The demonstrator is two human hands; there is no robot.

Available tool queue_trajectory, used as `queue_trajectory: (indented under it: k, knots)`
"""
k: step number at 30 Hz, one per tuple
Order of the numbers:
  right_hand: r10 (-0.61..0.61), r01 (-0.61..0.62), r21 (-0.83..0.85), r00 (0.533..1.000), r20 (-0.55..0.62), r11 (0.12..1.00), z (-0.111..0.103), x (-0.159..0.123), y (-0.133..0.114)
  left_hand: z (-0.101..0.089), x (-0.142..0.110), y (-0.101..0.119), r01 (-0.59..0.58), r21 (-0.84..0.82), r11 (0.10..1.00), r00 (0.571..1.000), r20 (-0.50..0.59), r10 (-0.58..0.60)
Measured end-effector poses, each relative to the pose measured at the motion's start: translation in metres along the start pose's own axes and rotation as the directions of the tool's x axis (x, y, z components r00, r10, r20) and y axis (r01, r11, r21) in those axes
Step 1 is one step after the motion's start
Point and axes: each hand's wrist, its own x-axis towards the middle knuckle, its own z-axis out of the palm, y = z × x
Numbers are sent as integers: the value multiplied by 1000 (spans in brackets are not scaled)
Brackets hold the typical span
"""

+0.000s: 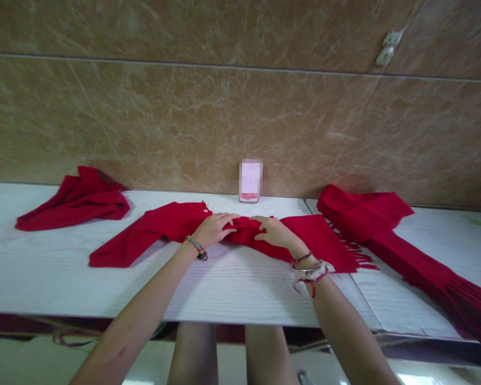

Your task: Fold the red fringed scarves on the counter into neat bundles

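A red scarf (312, 235) with a fringe at its right end lies lengthwise on the white table in front of me. My left hand (214, 229) rests over its middle, fingers curved on the cloth with the thumb apart from them. Close by on the right, my right hand (276, 233) also grips the scarf from above with bent fingers. Between the two hands the cloth is gathered in folds. The scarf's left part bends toward the table's front. Cloth under the palms is hidden.
A crumpled red cloth (84, 202) lies at the left by the wall. Another red fringed scarf (385, 240) stretches over the right side to the front edge. A phone (250, 182) leans on the tiled wall (164, 128). The white table (240, 294) has a seam at right.
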Motion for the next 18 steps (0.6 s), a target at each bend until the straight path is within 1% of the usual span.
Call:
queue_trajectory:
  k: [3, 6, 9, 13, 15, 16, 18]
  knots:
    - [15, -15, -1, 998, 57, 1000, -5, -1, 2, -1, -1, -3, 28, 24, 999, 1000, -11, -28]
    - [38, -31, -64, 992, 124, 997, -13, -4, 7, -3, -2, -6, 40, 87, 995, 999, 23, -42]
    - [44, -25, -130, 988, 145, 991, -21, -6, 10, -5, -2, -6, 37, 142, 989, 996, 71, -47]
    - [20, 2, -136, 988, 155, 991, -27, -8, 11, -10, -1, -5, 2, 175, 985, 993, 117, -22]
    - [23, -3, -133, 988, 155, 991, -29, -8, 10, -13, -1, -3, 10, 210, 978, 996, 84, -29]
    - [22, -1, -130, 987, 156, 992, -30, -9, 10, -16, 0, -2, 41, 240, 970, 998, 45, -54]
    - [12, 9, -120, 986, 168, 993, -33, -10, 9, -19, 0, 0, 153, 308, 939, 988, -59, -142]
